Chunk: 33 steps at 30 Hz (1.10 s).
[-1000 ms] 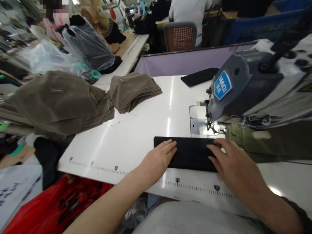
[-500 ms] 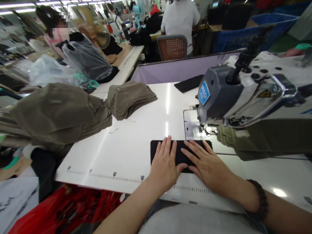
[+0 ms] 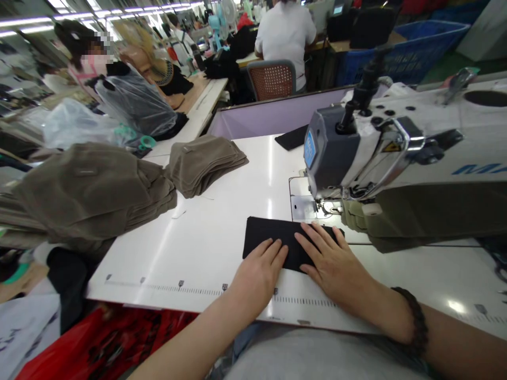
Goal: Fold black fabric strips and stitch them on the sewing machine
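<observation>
A black rectangular fabric piece (image 3: 261,232) lies on the white sewing table just in front of the needle area, slightly askew. My left hand (image 3: 261,272) is at its near edge, fingers bent and close together on top; the thumb is hidden. Flat on the right part of the piece, my right hand (image 3: 332,264) has its fingers spread. Beyond the right fingertips stands the sewing machine (image 3: 332,153), with its presser foot (image 3: 328,207) over the metal plate. Olive fabric pieces (image 3: 431,211) lie under the machine arm.
Two stacks of brown-grey fabric pieces, a smaller one (image 3: 204,163) and a larger one (image 3: 91,190), lie on the left. Another black piece (image 3: 291,138) rests behind the machine head. A ruler scale (image 3: 190,287) marks the front edge. A co-worker (image 3: 283,45) sits ahead.
My left hand has drawn back toward the near edge, its fingers bending and its thumb going out of sight. The black piece has turned slightly. My right hand stays on it. The view has shifted.
</observation>
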Each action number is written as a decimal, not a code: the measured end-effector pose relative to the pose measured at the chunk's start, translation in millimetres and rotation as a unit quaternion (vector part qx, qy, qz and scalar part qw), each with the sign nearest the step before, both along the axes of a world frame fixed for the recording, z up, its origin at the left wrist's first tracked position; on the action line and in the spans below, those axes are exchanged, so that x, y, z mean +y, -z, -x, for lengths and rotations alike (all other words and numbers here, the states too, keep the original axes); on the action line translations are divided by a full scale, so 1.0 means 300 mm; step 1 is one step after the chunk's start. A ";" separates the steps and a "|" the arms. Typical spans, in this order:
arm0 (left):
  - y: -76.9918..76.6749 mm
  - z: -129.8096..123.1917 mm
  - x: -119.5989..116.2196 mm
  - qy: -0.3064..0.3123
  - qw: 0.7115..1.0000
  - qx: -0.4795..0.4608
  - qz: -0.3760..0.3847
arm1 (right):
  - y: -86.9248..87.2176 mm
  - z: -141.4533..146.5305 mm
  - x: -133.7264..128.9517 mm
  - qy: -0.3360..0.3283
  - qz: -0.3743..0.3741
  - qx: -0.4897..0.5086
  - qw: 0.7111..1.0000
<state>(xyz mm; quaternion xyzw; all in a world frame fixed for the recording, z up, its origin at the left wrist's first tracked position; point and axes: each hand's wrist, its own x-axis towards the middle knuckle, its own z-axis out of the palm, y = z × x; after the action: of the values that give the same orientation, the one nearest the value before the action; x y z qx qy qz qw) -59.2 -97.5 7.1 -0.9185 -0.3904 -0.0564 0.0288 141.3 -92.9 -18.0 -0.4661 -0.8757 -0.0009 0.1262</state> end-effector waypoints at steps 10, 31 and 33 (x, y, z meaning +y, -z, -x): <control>0.008 -0.171 0.340 0.000 0.997 0.022 0.068 | -0.096 -0.186 0.135 -0.107 0.054 -0.022 0.993; 0.021 -0.195 0.353 0.070 0.994 -0.037 0.081 | -0.036 -0.210 0.186 -0.081 0.025 0.027 0.996; 0.019 -0.194 0.355 0.072 0.993 -0.038 0.085 | -0.034 -0.210 0.187 -0.081 0.027 0.037 0.996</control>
<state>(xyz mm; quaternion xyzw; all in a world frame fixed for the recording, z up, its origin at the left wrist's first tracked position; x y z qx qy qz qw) -1.0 9.0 1.5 -0.9404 -0.3277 -0.0601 -0.0686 204.2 -36.9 -7.9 -0.3965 -0.9051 0.0503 0.1453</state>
